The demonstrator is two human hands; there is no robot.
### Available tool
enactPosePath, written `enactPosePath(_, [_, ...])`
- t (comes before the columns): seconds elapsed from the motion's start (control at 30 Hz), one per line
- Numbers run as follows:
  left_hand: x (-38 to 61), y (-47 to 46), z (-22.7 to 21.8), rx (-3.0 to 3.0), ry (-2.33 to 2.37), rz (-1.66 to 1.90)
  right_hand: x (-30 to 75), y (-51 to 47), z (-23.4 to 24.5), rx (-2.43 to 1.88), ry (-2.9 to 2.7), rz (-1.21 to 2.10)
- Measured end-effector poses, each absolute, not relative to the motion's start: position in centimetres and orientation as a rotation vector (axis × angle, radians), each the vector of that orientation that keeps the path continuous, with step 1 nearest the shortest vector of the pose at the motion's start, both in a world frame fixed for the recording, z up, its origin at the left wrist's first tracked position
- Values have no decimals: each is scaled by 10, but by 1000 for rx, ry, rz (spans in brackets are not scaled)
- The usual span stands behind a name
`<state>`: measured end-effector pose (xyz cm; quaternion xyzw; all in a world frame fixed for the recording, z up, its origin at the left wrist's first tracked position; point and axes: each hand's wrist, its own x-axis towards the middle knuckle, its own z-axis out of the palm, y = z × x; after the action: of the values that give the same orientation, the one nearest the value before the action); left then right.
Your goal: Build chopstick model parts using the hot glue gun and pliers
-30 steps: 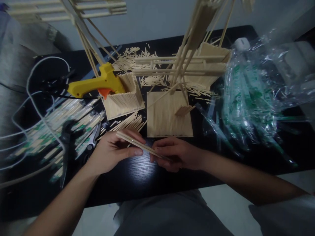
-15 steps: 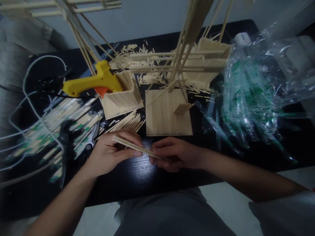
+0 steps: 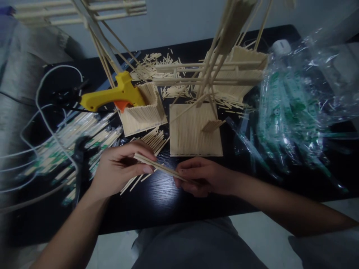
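Note:
My right hand grips a few thin wooden sticks, held side by side above the black table and slanting down to the right. My left hand has its thumb and forefinger around the upper left part of the same sticks. Loose cut sticks lie under and beyond my left hand. Just past my right hand is a flat square panel of sticks glued side by side, with a small stick piece standing on it.
A yellow glue gun rests on a low-walled stick box. Wrapped chopsticks and a white cable lie left. Clear plastic packaging and a bottle crowd the right. A tall stick frame rises behind, among cut scraps.
My left hand has drawn back left along the sticks, uncovering more loose sticks on the table. My right hand keeps its hold. The whole view has shifted slightly.

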<state>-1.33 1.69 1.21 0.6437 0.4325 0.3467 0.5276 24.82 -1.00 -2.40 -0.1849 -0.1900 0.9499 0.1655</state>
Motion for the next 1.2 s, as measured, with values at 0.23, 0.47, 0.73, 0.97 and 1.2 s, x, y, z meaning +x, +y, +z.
enactPosePath(0.23, [-14,16,11,1525,996,852,249,-10,-22,-550,-563,2701])
enactPosePath(0.47, [-13,16,9,1520,985,866,249,-10,-22,-579,-556,2714])
enactPosePath(0.73, [-12,15,14,1508,1058,838,250,-10,-22,-565,-515,2751])
enactPosePath(0.97, [-11,16,13,1479,1123,834,248,-10,-24,-525,-535,2726])
enactPosePath(1.2, [-10,15,10,1440,1147,841,247,-11,-24,-524,-601,2685])
